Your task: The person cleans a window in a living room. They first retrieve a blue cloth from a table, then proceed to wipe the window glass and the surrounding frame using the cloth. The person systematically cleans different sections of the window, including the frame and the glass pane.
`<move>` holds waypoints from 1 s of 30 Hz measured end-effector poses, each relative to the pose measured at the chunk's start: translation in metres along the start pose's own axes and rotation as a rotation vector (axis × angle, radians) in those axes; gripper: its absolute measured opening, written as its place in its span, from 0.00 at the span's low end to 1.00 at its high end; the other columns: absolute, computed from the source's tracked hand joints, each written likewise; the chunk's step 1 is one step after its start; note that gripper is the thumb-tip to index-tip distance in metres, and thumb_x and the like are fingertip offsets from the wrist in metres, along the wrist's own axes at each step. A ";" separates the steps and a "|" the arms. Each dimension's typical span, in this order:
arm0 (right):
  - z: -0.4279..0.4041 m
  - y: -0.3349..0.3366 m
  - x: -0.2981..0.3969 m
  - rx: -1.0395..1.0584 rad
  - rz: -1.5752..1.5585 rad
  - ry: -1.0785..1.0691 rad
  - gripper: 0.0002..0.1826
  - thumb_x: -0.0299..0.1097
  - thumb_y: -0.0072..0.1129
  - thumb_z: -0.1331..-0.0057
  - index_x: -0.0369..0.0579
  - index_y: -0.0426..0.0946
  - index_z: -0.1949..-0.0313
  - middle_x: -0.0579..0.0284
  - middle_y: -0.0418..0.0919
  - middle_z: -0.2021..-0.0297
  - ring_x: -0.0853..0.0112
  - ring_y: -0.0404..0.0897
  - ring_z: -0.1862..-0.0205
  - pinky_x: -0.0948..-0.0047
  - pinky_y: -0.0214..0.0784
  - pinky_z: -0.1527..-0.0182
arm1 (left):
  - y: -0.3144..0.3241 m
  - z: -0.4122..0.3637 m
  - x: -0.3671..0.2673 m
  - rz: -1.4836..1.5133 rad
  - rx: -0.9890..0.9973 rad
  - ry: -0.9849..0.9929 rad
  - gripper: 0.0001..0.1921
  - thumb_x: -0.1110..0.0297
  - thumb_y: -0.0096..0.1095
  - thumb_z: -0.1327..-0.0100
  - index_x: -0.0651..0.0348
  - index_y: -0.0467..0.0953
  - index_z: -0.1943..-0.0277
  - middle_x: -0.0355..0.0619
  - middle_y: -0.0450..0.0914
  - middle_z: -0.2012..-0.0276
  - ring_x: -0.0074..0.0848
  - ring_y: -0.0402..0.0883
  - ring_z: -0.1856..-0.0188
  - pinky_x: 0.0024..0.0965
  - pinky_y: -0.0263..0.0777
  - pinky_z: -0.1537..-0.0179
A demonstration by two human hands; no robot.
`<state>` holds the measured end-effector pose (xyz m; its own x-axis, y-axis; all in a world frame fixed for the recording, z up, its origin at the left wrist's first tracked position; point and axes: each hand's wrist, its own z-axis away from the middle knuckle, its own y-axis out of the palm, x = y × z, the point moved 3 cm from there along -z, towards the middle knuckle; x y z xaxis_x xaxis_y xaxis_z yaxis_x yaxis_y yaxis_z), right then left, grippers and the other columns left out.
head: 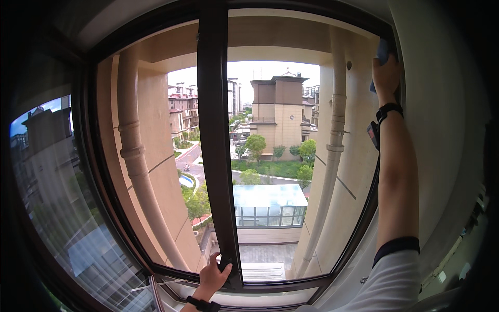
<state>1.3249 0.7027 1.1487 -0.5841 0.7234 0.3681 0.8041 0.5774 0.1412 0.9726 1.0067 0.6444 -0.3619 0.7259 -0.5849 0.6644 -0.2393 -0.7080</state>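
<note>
A dark-framed window fills the view, split by an upright mullion [213, 128]. At the upper right, my right hand [386, 76] presses a blue cloth [383, 50] against the edge of the right-hand glass pane [351, 163], beside the side frame. That arm is stretched up, and a black strap with a small device [374, 134] sits at its wrist. Low in the middle, my left hand [213, 276] grips the lower part of the mullion, around a dark projecting piece that I cannot make out clearly. A black band [202, 304] circles the left wrist.
An open window sash [74, 187] stands at the left, its glass reflecting buildings. A thin metal stay [158, 285] lies near its lower corner. Outside are drainpipes [337, 117], a glass-roofed structure [271, 195] and buildings far below. A pale wall [432, 117] borders the right side.
</note>
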 end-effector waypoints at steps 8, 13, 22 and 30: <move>0.002 0.020 -0.046 -0.290 0.104 -0.539 0.23 0.50 0.46 0.38 0.47 0.75 0.52 0.43 0.74 0.52 0.49 0.74 0.51 0.52 0.65 0.48 | 0.007 -0.023 -0.017 0.062 -0.054 0.261 0.32 0.52 0.64 0.46 0.56 0.60 0.42 0.51 0.79 0.75 0.43 0.81 0.71 0.39 0.75 0.71; 0.013 0.028 -0.013 -0.068 0.199 -0.116 0.27 0.51 0.40 0.36 0.43 0.74 0.50 0.34 0.71 0.51 0.46 0.72 0.52 0.51 0.64 0.48 | 0.002 -0.026 0.000 0.058 0.033 0.237 0.32 0.51 0.63 0.45 0.54 0.60 0.41 0.49 0.77 0.78 0.43 0.80 0.74 0.38 0.73 0.71; -0.006 0.028 0.034 0.094 0.053 0.102 0.25 0.48 0.40 0.37 0.37 0.78 0.65 0.40 0.78 0.63 0.49 0.78 0.64 0.52 0.71 0.57 | 0.002 -0.012 0.030 0.112 0.182 0.144 0.35 0.49 0.62 0.45 0.51 0.58 0.38 0.49 0.78 0.73 0.41 0.81 0.69 0.38 0.74 0.65; -0.004 0.031 0.151 -0.164 -0.085 -0.374 0.16 0.42 0.49 0.41 0.42 0.78 0.65 0.42 0.78 0.71 0.50 0.79 0.68 0.56 0.72 0.60 | 0.006 -0.007 0.040 0.141 0.213 0.144 0.34 0.48 0.61 0.45 0.50 0.58 0.38 0.49 0.78 0.72 0.42 0.81 0.68 0.38 0.74 0.64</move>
<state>1.2618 0.8280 1.2123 -0.6249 0.7807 -0.0066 0.7403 0.5952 0.3126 0.9663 1.0383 0.6198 -0.1694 0.7563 -0.6319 0.5439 -0.4629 -0.6999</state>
